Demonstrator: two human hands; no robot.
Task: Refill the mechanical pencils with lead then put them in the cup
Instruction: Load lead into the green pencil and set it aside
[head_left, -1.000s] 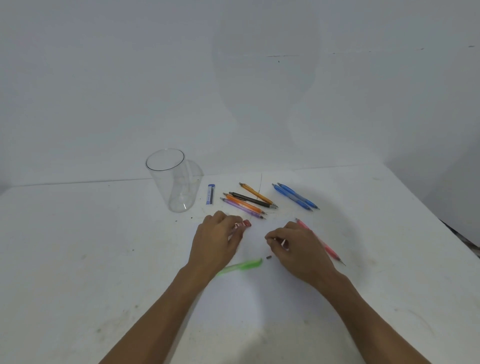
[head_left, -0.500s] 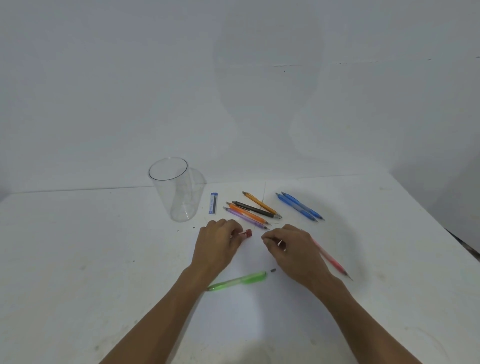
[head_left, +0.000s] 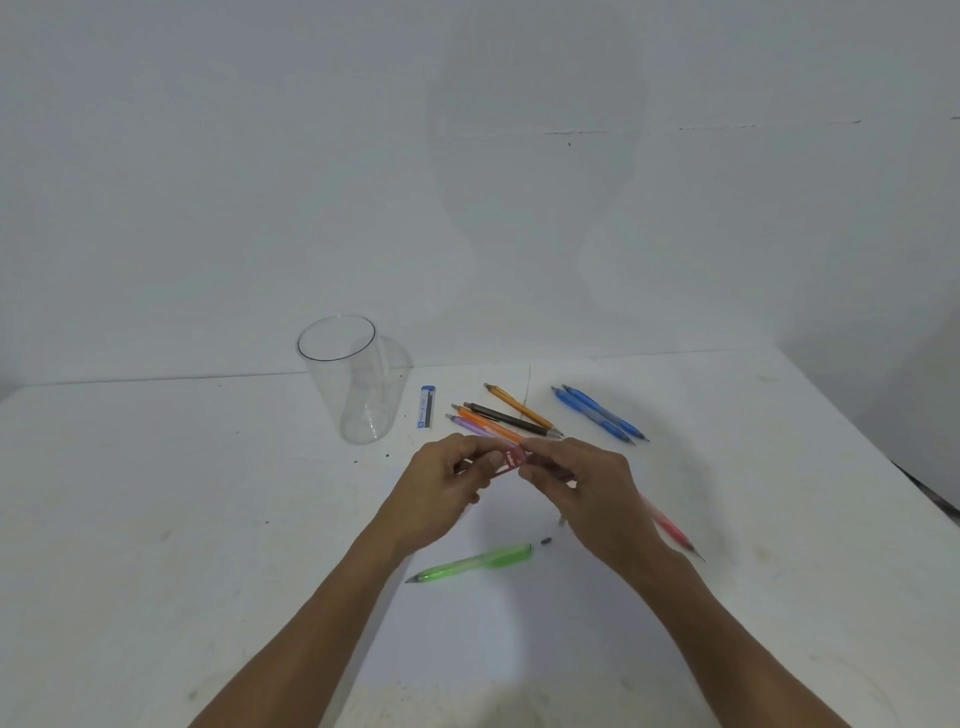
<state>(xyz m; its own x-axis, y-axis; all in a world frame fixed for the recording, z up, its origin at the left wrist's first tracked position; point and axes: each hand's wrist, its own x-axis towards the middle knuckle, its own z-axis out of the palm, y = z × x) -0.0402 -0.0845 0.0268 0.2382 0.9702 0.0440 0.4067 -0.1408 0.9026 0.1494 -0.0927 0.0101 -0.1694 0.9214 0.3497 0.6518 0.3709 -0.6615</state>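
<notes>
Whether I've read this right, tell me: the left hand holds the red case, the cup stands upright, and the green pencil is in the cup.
Not quite. The green pencil is not in the cup; it lies on the table, on the near side of the left hand, as the head view shows. The cup does stand upright, with nothing in it, and the left hand holds the red case.

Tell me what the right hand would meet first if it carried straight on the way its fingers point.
The red lead case, held by the left hand. The right hand points left at it, and its fingers seem to pinch the case's end, though depth is unclear.
</notes>
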